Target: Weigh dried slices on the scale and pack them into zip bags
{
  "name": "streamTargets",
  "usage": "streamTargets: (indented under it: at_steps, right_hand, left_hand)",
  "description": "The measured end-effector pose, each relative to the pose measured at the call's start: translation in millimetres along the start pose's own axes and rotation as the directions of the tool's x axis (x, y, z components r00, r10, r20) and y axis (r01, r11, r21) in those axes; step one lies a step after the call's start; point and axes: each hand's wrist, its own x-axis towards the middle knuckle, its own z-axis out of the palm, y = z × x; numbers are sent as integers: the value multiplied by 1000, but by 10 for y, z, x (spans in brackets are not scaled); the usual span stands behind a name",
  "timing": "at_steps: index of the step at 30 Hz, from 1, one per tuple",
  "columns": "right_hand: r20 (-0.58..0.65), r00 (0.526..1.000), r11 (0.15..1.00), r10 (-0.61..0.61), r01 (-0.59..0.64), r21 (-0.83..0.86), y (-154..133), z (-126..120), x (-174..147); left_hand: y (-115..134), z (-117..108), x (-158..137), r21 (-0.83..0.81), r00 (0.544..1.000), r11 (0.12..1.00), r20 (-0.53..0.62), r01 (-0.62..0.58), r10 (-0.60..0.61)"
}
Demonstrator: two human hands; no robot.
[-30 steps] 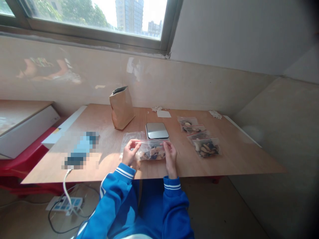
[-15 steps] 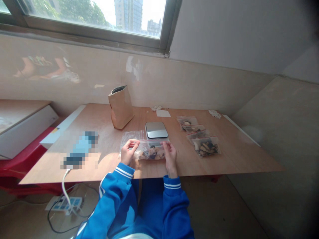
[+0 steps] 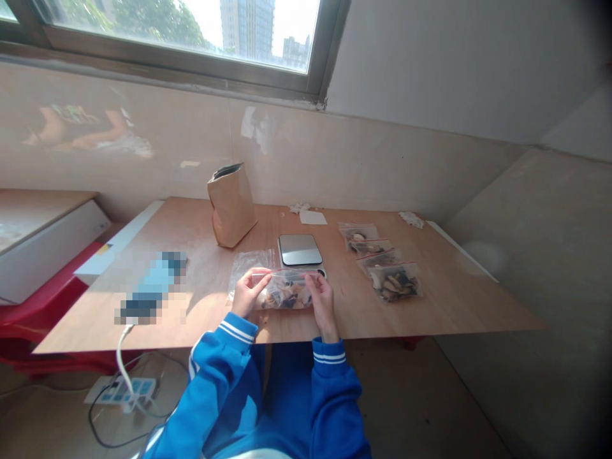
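Note:
A clear zip bag (image 3: 288, 294) with dark and pale dried pieces in it is held near the table's front edge. My left hand (image 3: 247, 292) pinches its top left corner, and my right hand (image 3: 322, 302) grips the top edge towards the right. Just behind the bag lies a flat digital scale (image 3: 300, 249) with a shiny plate, its front partly covered by the bag. Under and behind my left hand are clear plastic bags (image 3: 253, 260). To the right, several filled zip bags (image 3: 396, 284) lie in an overlapping row.
A brown paper bag (image 3: 233, 207) stands upright at the back left of the wooden table (image 3: 459, 299). A blurred-out device (image 3: 153, 287) with a white cable lies at the left. White paper (image 3: 313, 218) and crumpled scraps (image 3: 411, 219) sit along the back edge. A power strip (image 3: 122, 390) is on the floor.
My right hand has moved slightly left along the bag's top edge, and my left thumb has shifted a little to the right. The scale's front right corner now shows more.

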Motion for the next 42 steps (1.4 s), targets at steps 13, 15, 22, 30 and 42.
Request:
streamTargets:
  at_steps: [13, 15, 22, 30, 42]
  right_hand:
    - [-99, 995, 1000, 16, -19, -24, -5, 39, -8]
    - [-118, 993, 1000, 6, -8, -21, 0, 29, -11]
    - [-126, 992, 1000, -7, 9, 16, -7, 29, -18]
    - [40, 998, 998, 42, -44, 44, 36, -77, -24]
    - [66, 998, 1000, 0, -1, 27, -5, -26, -28]
  left_hand:
    - [59, 28, -47, 74, 999, 997, -30, -15, 17]
    - [75, 27, -42, 70, 998, 997, -41, -44, 47]
    - [109, 44, -50, 23, 989, 995, -104, -101, 103]
    - [108, 53, -81, -22, 1000, 1000, 6, 12, -12]
    - [82, 46, -109, 153, 992, 985, -81, -81, 94]
